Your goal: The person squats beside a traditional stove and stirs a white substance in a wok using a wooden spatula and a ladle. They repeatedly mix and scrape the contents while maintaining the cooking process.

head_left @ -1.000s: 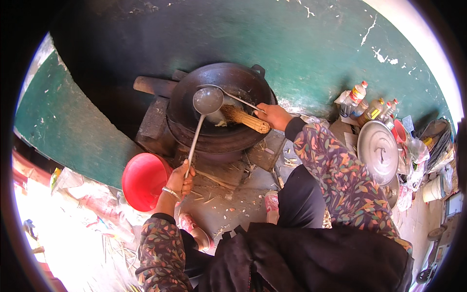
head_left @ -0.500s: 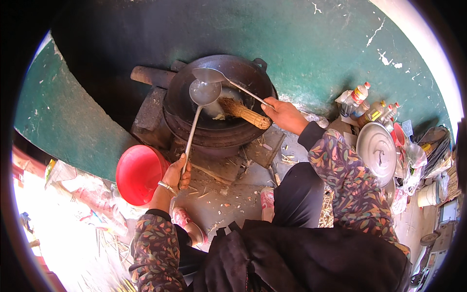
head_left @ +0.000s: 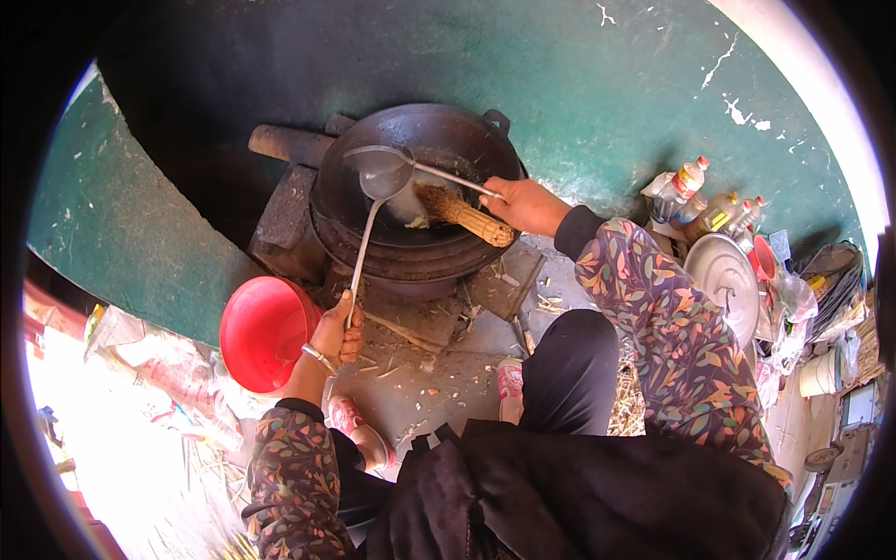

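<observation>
In my left hand (head_left: 338,331), closed round its handle, is a long metal ladle (head_left: 385,182); its round bowl is over the wok. My right hand (head_left: 527,205) grips a long-handled metal cooking utensil (head_left: 457,180) from the right. Its rounded head overlaps the ladle's bowl, so its exact kind and whether the two touch are hard to tell. Beneath them is a large dark wok (head_left: 439,126) with a little cloudy liquid low inside. A bamboo wok brush (head_left: 476,220) rests in the wok, bristles toward the middle and its bound handle across the near right rim.
A red bucket (head_left: 266,336) stands left of the wok. Bricks (head_left: 283,215) and a log-like piece (head_left: 285,145) flank the stove. To the right are several bottles (head_left: 684,187), a round metal lid (head_left: 726,280) and plastic bags. A green wall (head_left: 597,84) rises behind.
My right hand has moved left and slightly up, carrying its utensil's head leftward across the ladle's bowl. The ladle has shifted slightly left with my left hand. The brush stays in the wok.
</observation>
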`<state>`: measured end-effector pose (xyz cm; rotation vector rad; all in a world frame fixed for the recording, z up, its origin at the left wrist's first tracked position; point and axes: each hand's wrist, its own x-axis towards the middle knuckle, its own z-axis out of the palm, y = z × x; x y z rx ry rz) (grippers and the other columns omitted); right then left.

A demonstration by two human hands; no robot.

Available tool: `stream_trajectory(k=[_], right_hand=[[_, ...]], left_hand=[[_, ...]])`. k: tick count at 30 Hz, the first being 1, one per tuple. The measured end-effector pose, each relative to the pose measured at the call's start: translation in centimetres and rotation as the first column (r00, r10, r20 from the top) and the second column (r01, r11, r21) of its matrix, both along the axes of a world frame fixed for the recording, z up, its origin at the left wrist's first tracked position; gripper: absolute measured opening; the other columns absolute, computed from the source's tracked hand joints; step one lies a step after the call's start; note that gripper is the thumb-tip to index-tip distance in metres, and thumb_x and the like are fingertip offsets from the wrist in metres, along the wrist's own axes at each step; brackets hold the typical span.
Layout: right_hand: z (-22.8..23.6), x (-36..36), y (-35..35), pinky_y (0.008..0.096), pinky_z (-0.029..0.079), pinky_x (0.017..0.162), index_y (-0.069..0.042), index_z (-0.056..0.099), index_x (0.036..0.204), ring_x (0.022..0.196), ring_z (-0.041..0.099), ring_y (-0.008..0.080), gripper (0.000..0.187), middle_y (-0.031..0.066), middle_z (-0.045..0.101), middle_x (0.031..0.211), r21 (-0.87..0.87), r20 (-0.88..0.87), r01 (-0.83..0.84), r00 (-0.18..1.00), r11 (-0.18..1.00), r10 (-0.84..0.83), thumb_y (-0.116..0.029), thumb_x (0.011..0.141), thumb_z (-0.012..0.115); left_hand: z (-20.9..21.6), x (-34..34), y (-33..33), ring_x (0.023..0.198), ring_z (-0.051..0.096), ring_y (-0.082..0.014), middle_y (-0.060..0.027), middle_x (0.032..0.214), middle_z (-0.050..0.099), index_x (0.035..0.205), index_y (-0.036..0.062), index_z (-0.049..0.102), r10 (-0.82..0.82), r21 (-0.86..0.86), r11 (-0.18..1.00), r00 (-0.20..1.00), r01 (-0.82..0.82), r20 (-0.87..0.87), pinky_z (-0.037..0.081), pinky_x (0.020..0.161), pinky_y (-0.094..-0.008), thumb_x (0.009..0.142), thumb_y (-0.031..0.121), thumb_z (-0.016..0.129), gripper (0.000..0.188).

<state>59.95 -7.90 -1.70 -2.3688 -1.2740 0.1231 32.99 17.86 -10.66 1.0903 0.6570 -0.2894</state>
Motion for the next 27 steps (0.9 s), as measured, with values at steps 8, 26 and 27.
stream_trajectory(k=[8, 26, 27], right_hand=[[2.1, -1.2, -0.5, 0.0508, 0.045, 0.073, -0.004, 0.053, 0.106, 0.083, 0.059, 0.0437, 0.033, 0.0257, 0.062, 0.084, -0.002, 0.080, -0.007, 0.997, 1.000, 0.007, -0.033, 0.093, 0.046], [0.8, -1.1, 2.0, 0.0505, 0.045, 0.075, -0.003, 0.054, 0.108, 0.084, 0.059, 0.0429, 0.033, 0.0260, 0.062, 0.084, -0.005, 0.049, 0.062, 0.997, 0.998, -0.062, -0.032, 0.092, 0.047], [0.9, -1.2, 1.9, 0.0505, 0.045, 0.074, -0.003, 0.054, 0.107, 0.083, 0.059, 0.0430, 0.033, 0.0258, 0.062, 0.084, -0.010, 0.065, 0.038, 0.997, 0.999, -0.037, -0.032, 0.092, 0.047]], left_hand=[[-0.2, -0.2, 0.2, 0.037, 0.020, -0.0066, 0.0052, 0.052, 0.026, 0.074, 0.0155, 0.041, 0.026, -0.004, 1.000, 1.000, -0.026, 0.002, 0.017, 0.035, -0.0232, 0.089, 0.066, 0.039, 0.052], [0.0, 0.2, 0.1, 0.037, 0.021, -0.0073, 0.0046, 0.052, 0.027, 0.075, 0.0148, 0.041, 0.053, 0.019, 0.998, 0.999, -0.053, 0.013, 0.019, 0.035, -0.0238, 0.091, 0.062, 0.038, 0.051], [0.0, 0.2, 0.2, 0.037, 0.021, -0.0073, 0.0045, 0.052, 0.027, 0.075, 0.0147, 0.041, 0.049, 0.023, 0.999, 0.999, -0.049, 0.009, 0.019, 0.035, -0.0238, 0.091, 0.063, 0.038, 0.051]])
